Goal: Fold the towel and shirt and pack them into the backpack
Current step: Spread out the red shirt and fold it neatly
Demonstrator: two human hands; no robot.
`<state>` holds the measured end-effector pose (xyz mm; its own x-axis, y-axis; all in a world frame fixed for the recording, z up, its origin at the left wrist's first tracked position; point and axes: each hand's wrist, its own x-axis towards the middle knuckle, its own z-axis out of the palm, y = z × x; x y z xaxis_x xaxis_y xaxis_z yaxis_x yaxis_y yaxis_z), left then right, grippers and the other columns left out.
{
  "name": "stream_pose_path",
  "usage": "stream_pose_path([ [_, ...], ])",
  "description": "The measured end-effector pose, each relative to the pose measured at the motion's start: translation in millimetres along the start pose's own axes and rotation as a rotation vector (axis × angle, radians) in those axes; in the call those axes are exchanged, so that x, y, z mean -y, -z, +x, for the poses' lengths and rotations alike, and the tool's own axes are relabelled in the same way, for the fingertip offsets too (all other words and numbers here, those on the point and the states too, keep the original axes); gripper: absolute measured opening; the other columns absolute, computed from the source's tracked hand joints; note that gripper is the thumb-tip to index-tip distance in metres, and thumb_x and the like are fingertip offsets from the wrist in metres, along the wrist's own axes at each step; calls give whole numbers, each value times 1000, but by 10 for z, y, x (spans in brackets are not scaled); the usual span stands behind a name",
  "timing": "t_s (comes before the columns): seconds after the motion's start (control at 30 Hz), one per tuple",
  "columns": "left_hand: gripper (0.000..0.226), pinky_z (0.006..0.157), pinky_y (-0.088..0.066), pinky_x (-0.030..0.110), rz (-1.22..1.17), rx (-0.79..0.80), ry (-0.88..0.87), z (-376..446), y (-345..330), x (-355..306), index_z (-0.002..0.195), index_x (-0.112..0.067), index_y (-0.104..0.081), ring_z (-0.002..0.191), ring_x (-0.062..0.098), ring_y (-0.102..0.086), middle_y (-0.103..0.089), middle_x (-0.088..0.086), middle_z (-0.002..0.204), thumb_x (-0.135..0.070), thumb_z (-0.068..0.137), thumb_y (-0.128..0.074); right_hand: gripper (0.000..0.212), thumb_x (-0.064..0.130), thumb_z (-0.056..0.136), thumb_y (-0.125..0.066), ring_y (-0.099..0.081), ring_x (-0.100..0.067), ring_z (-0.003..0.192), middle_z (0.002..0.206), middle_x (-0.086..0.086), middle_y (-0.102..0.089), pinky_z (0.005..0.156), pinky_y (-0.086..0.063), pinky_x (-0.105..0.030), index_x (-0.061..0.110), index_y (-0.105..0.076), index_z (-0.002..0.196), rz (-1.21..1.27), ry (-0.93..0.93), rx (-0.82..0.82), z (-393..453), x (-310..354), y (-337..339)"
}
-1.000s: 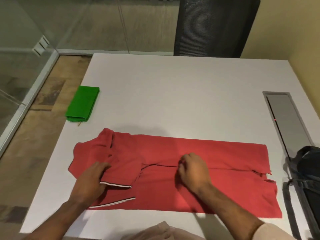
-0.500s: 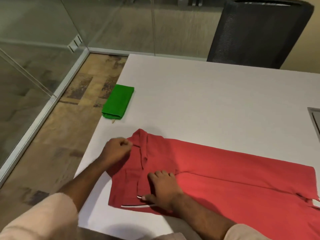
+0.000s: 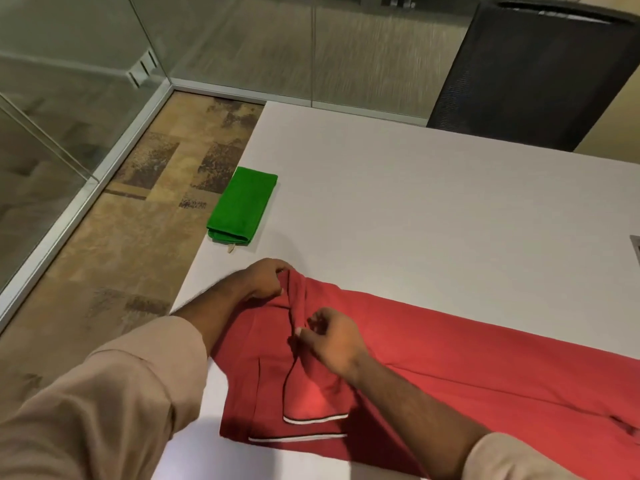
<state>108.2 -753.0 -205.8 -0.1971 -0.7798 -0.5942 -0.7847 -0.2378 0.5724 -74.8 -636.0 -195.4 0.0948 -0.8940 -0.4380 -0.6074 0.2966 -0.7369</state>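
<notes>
A red short-sleeved knit shirt lies flat on the white bench, folded lengthwise into a long band that runs off the right edge of the view. Its sleeves are turned in over the body near the front-left end, their cuffs edged with a white stripe lined in dark thread. The collar end is bunched into a raised ridge. The left hand is clenched on the cloth at the far corner of that collar end, fingers curled over the edge. The right hand sits just beside the ridge with thumb and fingertips drawn together, apparently pinching a fold of the fabric, though the contact is hard to make out. Both forearms come out of beige sleeves. A bright green terry towel, folded into a narrow rectangle, lies near the bench's left edge, well apart from the shirt. A black mesh office chair stands behind the far side.
</notes>
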Motion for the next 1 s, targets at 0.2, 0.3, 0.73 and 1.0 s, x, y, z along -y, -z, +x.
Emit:
stream_pose_path([
  [0.2, 25, 59, -45, 22, -11, -10, -61, -5, 46, -37, 65, -20, -62, 63, 11, -53, -64, -2, 69, 4, 72, -65, 50, 39, 77, -77, -60, -18, 89, 100, 3, -64, 72, -40, -26, 14, -56, 115, 4, -104, 3, 368, 267, -129],
  [0.3, 37, 51, -31, 23, -5, -61, -79, 3, 44, -14, 53, -21, -43, 55, 9, -38, -47, -6, 58, -2, 71, -69, 18, 20, 82, -63, -63, -24, 88, 93, 0, -66, 70, -46, -32, 15, -58, 99, -26, -55, -76, 468, 359, -179],
  [0.73, 20, 79, -54, 33, -361, -522, 238, -21, 119, 201, 72, -21, -62, 81, 22, -66, -66, -2, 79, -24, 76, -81, 41, 27, 78, -58, -50, -23, 99, 103, 4, -56, 82, -40, -37, 28, -57, 119, -396, 544, -9, -61, -175, -105],
  [1.0, 21, 71, -52, 32, -264, -550, 82, -675, -540, -41, 80, -25, -56, 75, 14, -62, -63, -8, 77, -40, 84, -70, 13, 21, 77, -64, -63, -16, 77, 83, 4, -67, 77, -53, -41, 28, -62, 87, 216, -44, -341, -496, -887, 92],
])
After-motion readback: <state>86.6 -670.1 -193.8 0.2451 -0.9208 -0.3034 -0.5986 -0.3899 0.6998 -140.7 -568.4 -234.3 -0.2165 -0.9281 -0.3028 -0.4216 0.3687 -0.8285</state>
